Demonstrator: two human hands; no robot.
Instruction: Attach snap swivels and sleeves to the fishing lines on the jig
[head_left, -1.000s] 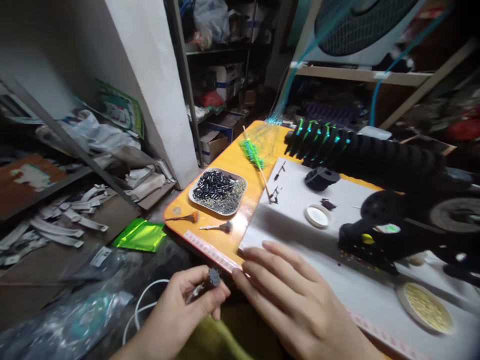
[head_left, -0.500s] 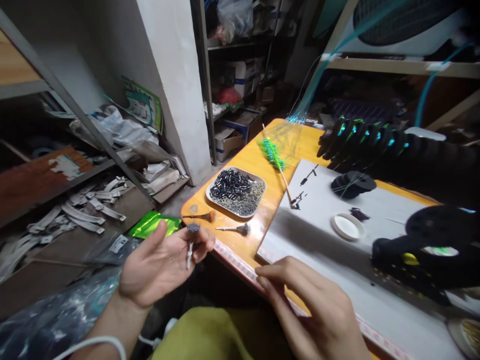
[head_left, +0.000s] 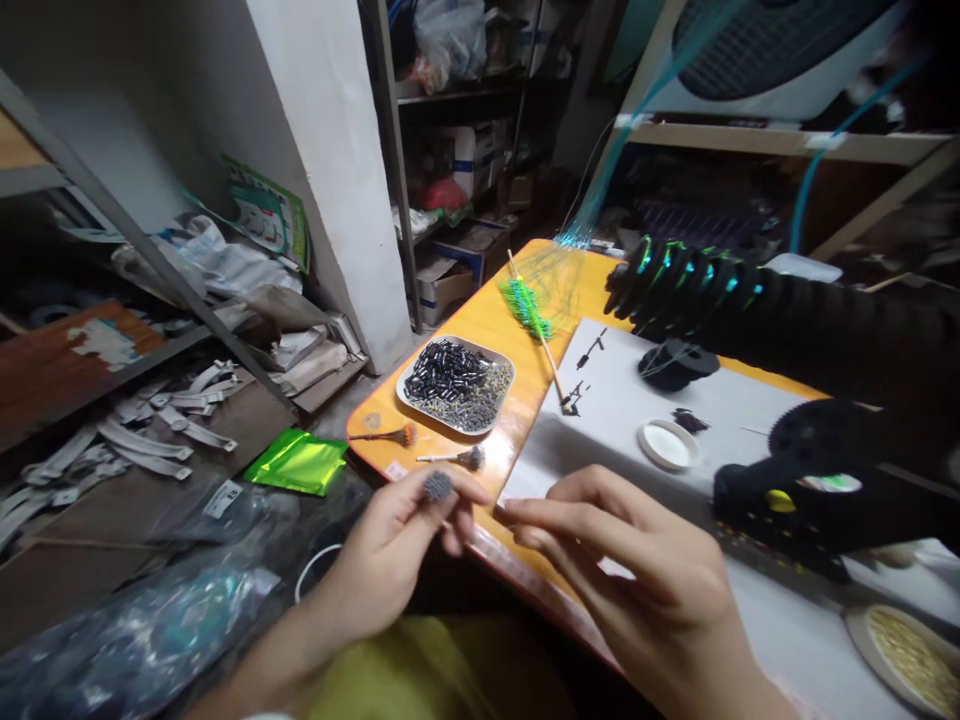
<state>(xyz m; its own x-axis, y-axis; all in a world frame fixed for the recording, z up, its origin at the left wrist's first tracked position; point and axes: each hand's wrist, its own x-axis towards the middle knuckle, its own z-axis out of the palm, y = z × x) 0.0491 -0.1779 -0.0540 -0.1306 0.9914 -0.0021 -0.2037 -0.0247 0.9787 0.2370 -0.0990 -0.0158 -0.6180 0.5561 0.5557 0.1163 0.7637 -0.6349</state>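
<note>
My left hand is closed round a small bundle, whose grey round head shows above the thumb and forefinger. To its right, over the edge of the white board, my right hand has its thumb and forefinger tips close together; anything between them is too small to make out. Just beyond my left hand, a grey-headed bundle and an orange-tipped bundle lie on the yellow table. Behind them sits a white tray of black tubes and small grey pieces.
A green bristly stick lies on the table. On the board are a black spool and a white lid. A dark ribbed roll stretches across the right. A bowl of golden bits stands at lower right.
My left hand has moved right and turned from palm-up to closed round the bundle, nearer my right hand. The view has shifted slightly, and more of the golden bowl shows.
</note>
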